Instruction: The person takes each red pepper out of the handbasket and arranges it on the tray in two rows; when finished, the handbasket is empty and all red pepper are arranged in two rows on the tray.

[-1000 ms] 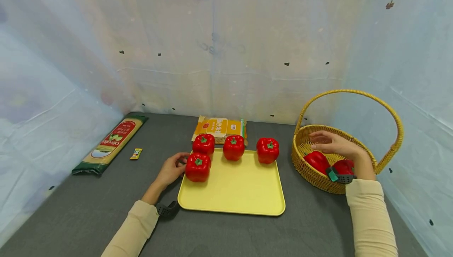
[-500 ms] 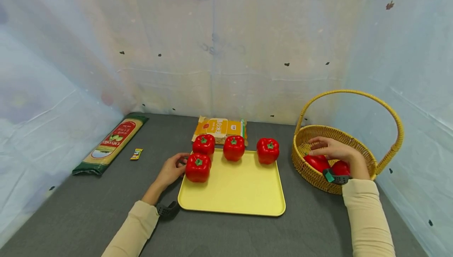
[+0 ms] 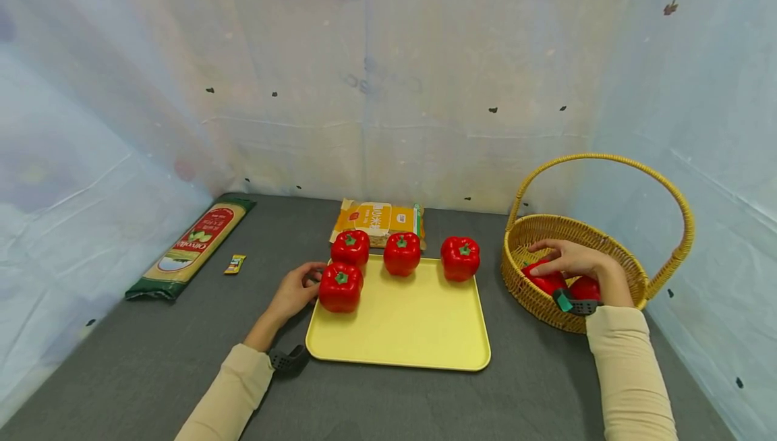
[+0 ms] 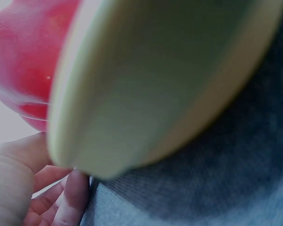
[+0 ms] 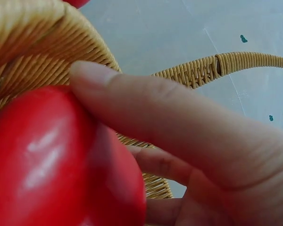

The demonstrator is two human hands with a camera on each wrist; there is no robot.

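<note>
On the yellow tray, several red bell peppers stand at the back and left. My left hand holds the tray's left rim. Its thumb lies at the edge beside the nearest pepper and its fingers are curled below, partly hidden by the tray wall in the left wrist view. My right hand is inside the wicker basket, thumb and fingers around a red bell pepper. Its thumb lies on the pepper's side; some fingers are hidden behind it. Another red pepper lies under the right wrist.
Behind the tray lies an orange food packet. Far left are a long green and tan package and a small yellow sachet. The basket's tall handle arches over the right hand. Plastic sheeting encloses the table's back and sides.
My right hand has come down and slightly left onto the pepper in the basket, its thumb and fingers now around it. My left hand and the tray have stayed in place.
</note>
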